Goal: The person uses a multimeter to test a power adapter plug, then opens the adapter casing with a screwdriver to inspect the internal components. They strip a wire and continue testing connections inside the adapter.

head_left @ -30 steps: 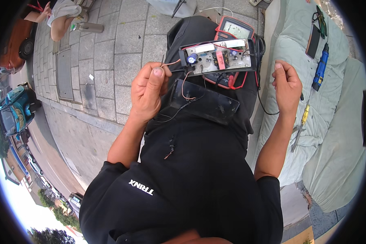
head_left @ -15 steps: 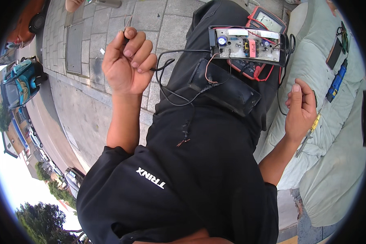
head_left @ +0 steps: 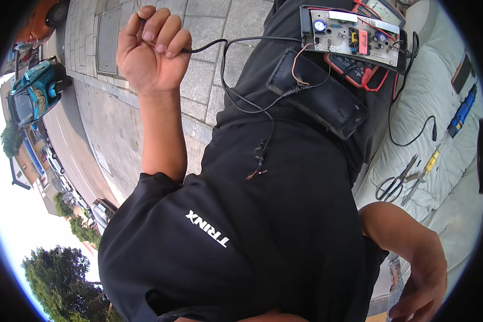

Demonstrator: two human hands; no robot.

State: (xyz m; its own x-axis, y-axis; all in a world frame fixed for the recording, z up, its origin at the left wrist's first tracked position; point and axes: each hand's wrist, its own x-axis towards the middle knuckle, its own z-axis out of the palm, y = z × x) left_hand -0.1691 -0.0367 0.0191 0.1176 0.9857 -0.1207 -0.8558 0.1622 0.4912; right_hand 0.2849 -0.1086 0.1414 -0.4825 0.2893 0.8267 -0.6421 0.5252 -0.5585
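My left hand [head_left: 155, 51] is raised at the upper left, fingers curled round a black cable [head_left: 212, 44] that runs to an opened charger's circuit board [head_left: 335, 45]. The board lies in a black shell on my lap, with a pink-wrapped transformer on it. Below it rests the other black case half [head_left: 316, 94], crossed by thin wires. Another cable end with frayed copper strands [head_left: 256, 173] lies on my shirt. My right hand [head_left: 424, 284] hangs low at the lower right, fingers loosely apart and partly cut off by the frame; nothing shows in it.
A red-and-black multimeter [head_left: 351, 74] sits partly under the board. On the pale green cushion [head_left: 413, 121] lie scissors [head_left: 394, 185], a yellow-handled screwdriver [head_left: 430, 162], a blue tool [head_left: 462, 110] and a black lead with a plug [head_left: 434, 132]. Parked vehicles line the road at left.
My right hand has moved from beside the lap down to the lower right, uncovering the scissors and the plug. My left hand sits slightly higher and farther left, still gripping the cable.
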